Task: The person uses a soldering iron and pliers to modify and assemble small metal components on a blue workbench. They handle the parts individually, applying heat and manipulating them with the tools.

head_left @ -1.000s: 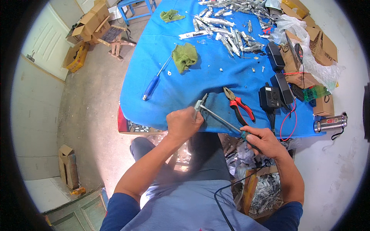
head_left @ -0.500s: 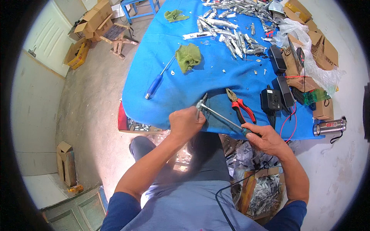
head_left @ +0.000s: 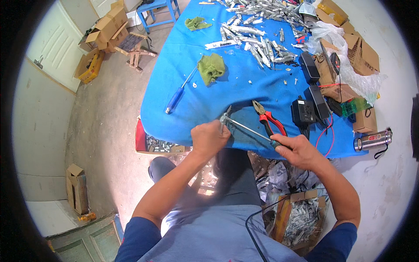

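Observation:
My left hand [head_left: 209, 139] is closed around a small metal part at the near edge of the blue table [head_left: 227, 83]. My right hand [head_left: 299, 150] grips the handle of a screwdriver [head_left: 248, 129], whose thin shaft runs up-left to the part in my left hand. Red-handled pliers [head_left: 268, 118] lie on the cloth just beyond the shaft. A blue-handled screwdriver [head_left: 176, 98] lies to the left, and a green rag [head_left: 211, 67] sits beyond it.
Several metal pieces [head_left: 257, 30] are heaped at the far side of the table. Black power adapters [head_left: 310, 105], cardboard boxes [head_left: 353, 48] and a plastic bag sit on the right. A red crate [head_left: 150, 142] of parts stands below the table edge. A box of scrap [head_left: 301, 216] is by my right knee.
Both hands keep their hold and have shifted only slightly along the table edge; the screwdriver shaft stays angled up-left toward my left hand.

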Available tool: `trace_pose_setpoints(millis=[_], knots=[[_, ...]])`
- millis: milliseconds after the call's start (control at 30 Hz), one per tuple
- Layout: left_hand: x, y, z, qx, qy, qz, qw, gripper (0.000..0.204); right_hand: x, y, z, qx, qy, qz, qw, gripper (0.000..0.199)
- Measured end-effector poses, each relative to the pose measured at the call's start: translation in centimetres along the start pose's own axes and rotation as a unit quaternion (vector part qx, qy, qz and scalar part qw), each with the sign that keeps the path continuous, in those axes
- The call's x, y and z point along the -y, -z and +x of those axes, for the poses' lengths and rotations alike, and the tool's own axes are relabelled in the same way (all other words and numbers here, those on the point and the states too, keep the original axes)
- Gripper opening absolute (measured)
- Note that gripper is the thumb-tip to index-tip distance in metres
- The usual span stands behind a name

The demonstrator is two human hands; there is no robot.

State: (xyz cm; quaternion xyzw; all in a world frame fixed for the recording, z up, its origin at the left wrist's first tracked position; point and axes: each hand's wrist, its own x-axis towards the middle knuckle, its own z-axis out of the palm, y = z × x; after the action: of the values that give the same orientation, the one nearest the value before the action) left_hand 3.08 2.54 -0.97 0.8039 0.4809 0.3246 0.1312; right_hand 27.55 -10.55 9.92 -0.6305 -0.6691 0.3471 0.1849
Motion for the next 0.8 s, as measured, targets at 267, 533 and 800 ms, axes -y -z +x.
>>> trace_pose_setpoints(millis=[267,533,800], knots=[[0.1,0.7,0.1,0.037,-0.010,-0.002,0.999,0.029,-2.6,0.3,0.3,0.098,-0.178,0.309,0.929,0.040],[-0.2,0.6,0.1,0.030,0.008,-0.006,1.000,0.031,-2.4,0.6,0.3,0.097,-0.193,0.296,0.930,0.039],[-0.4,0.4,0.2,0.020,0.008,-0.002,1.000,0.029,-2.9,-1.0,-0.6,0.084,-0.186,0.342,0.917,0.041]])
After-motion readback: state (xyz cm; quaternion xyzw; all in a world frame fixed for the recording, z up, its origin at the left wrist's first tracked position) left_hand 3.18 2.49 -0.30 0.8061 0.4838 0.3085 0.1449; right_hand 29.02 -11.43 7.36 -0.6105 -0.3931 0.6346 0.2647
